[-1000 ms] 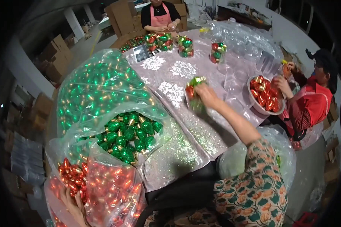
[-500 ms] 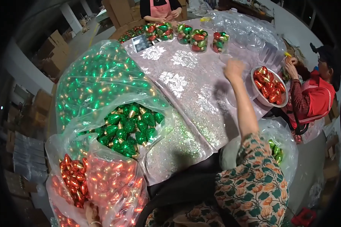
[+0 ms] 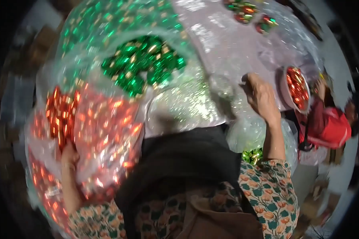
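Observation:
My left hand [image 3: 70, 156] reaches into a big clear bag of shiny red baubles [image 3: 103, 127] at my lower left; its fingertips are buried among the baubles. My right hand [image 3: 260, 95] lies with bent fingers on the glittery table cloth [image 3: 179, 107], touching crumpled clear plastic [image 3: 224, 85]. Motion blur hides whether either hand holds anything. A heap of green baubles [image 3: 143, 63] lies in an open bag between the two hands, further away.
A second bag of green baubles [image 3: 107, 24] lies beyond the heap. Filled packets [image 3: 245, 8] stand at the table's far end. To the right, a person in a red apron [image 3: 331, 127] works at a bowl of red baubles [image 3: 297, 87]. A clear bag [image 3: 253, 153] hangs below the table edge.
My right hand set a filled packet down at the far end, then drew back to the near table edge. My left hand stays in the red baubles. My head tilted down.

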A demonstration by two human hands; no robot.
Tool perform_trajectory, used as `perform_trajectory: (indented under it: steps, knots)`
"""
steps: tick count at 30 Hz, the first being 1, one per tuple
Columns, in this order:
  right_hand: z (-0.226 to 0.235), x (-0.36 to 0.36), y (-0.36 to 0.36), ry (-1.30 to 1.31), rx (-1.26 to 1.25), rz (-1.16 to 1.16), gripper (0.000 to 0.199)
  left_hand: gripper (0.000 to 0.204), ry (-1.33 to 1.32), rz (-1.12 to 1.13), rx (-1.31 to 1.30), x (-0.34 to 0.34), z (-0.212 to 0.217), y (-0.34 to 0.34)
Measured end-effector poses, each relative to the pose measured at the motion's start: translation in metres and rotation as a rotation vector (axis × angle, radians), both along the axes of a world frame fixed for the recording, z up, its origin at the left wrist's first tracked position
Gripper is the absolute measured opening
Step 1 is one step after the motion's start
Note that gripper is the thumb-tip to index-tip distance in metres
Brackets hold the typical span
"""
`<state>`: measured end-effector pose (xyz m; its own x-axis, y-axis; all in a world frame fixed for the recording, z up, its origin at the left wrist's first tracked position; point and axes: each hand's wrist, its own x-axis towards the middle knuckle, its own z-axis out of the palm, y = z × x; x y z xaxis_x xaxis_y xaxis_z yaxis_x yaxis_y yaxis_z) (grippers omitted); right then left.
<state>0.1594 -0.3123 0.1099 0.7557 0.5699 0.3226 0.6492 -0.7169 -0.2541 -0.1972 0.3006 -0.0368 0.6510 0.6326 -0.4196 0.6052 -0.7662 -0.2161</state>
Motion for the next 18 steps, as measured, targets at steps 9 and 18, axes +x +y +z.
perform_trajectory:
  steps: [9, 18]
  knots:
    - [-0.068, -0.046, 0.080, 0.270, -0.269, 0.507, 0.025, 0.042, -0.108, 0.173, 0.110, 0.015, 0.036, -0.023]
    - [-0.076, -0.045, 0.019, 0.055, 0.414, 0.083, 0.024, 0.029, -1.506, 0.277, -0.784, 0.101, 0.151, -0.057]
